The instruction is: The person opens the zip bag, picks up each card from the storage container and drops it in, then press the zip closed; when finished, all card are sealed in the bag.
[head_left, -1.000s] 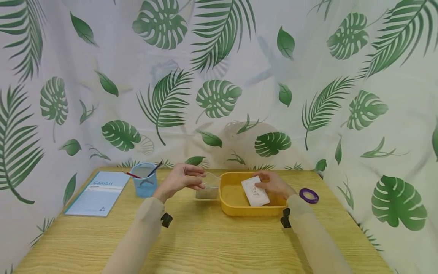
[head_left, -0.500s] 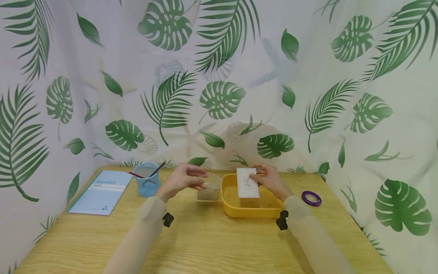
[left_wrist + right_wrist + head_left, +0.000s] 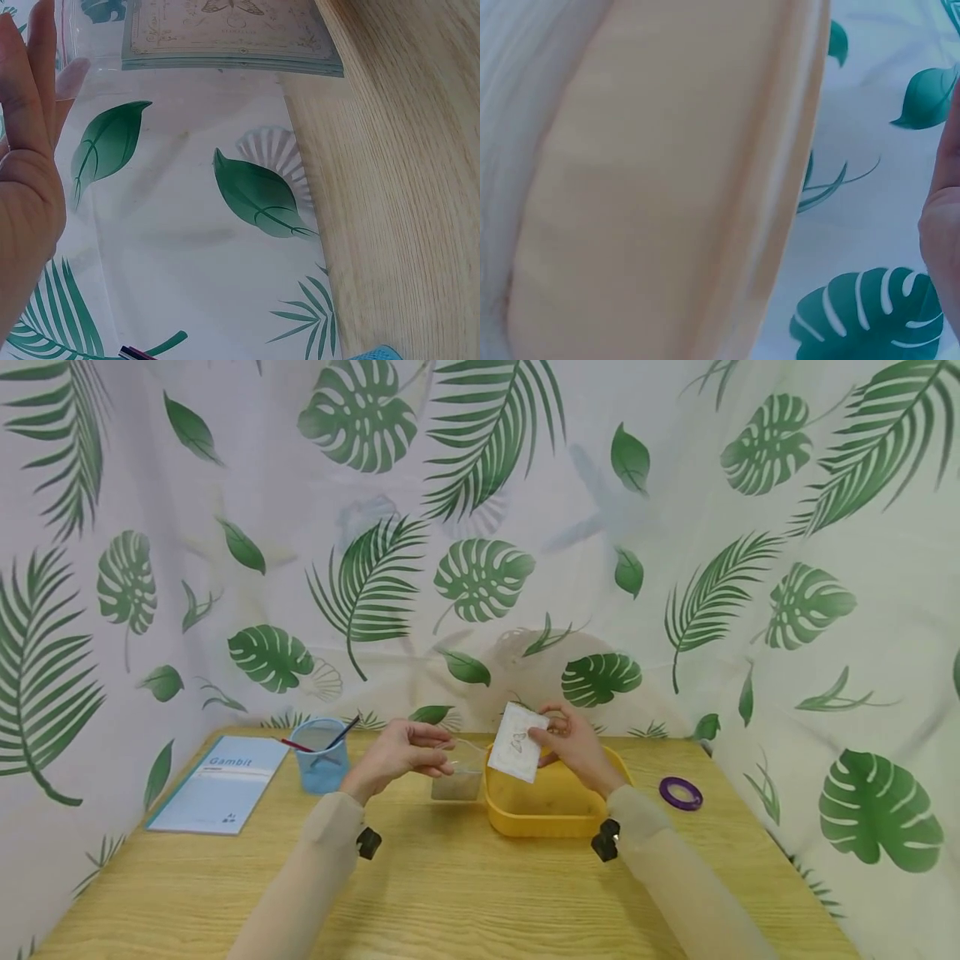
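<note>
My left hand point(image 3: 405, 752) pinches the top edge of a clear plastic bag point(image 3: 457, 783) with thumb and fingers. A stack of cards point(image 3: 232, 37) with a moth design shows inside that bag in the left wrist view. To the right, my right hand point(image 3: 573, 747) holds a white card-like packet point(image 3: 517, 742) by its right side, a butterfly drawing on its face. The packet is tilted above the left part of a yellow plastic basin point(image 3: 543, 827). In the right wrist view the basin point(image 3: 652, 172) fills the middle, with my right hand point(image 3: 946, 217) at the right edge.
On the wooden table point(image 3: 465, 893) a blue mesh pen cup point(image 3: 322, 770) with pens stands left of the bag. Further left lies a light-blue notebook point(image 3: 217, 785). A purple tape roll point(image 3: 681, 794) lies right of the basin. A leaf-print curtain point(image 3: 480, 485) surrounds the table.
My right hand has lifted the white packet up out of the basin and moved it left towards the bag. My left hand has stayed in place at the bag.
</note>
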Tool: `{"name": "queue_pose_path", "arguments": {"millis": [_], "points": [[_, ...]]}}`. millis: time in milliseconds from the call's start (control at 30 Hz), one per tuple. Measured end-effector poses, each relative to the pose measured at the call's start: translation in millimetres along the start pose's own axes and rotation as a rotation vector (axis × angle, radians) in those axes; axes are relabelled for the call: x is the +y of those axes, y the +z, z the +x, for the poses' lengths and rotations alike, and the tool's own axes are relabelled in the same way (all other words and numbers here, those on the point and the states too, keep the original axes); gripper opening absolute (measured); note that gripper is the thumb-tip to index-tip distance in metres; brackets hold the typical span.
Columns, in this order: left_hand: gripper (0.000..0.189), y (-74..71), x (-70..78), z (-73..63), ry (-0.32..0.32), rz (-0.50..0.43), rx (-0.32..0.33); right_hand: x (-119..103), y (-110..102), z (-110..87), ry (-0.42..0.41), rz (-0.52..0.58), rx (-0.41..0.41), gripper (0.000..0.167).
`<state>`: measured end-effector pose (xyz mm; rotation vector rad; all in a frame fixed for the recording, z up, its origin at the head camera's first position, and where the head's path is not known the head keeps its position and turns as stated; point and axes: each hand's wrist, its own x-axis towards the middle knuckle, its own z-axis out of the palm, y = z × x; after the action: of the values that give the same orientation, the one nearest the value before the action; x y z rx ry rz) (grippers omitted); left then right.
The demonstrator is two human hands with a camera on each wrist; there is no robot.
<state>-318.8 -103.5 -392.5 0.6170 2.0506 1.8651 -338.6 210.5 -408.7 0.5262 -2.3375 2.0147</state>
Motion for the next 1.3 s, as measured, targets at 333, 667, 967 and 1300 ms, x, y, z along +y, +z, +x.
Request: {"name": "queue_pose_path", "arguments": {"millis": [333, 667, 967, 1300], "points": [[0.044, 0.6, 0.4, -0.1, 0.001, -0.003, -0.001, -15.6, 19.2, 1.4, -0.055, 0.048, 0.05, 0.035], [0.042, 0.2, -1.3, 0.1, -0.027, -0.002, 0.012, -30.4, 37.6, 4.3, -0.152, 0.104, 0.085, 0.03], [0.044, 2.2, -3.4, 1.5, -0.028, -0.001, 0.007, -32.4, 48.8, 6.8, -0.218, 0.081, 0.093, 0.031], [0.045, 2.9, -3.0, 1.7, -0.025, -0.022, 0.004, -46.5, 59.8, 10.7, -0.261, 0.009, 0.105, 0.032]]}}
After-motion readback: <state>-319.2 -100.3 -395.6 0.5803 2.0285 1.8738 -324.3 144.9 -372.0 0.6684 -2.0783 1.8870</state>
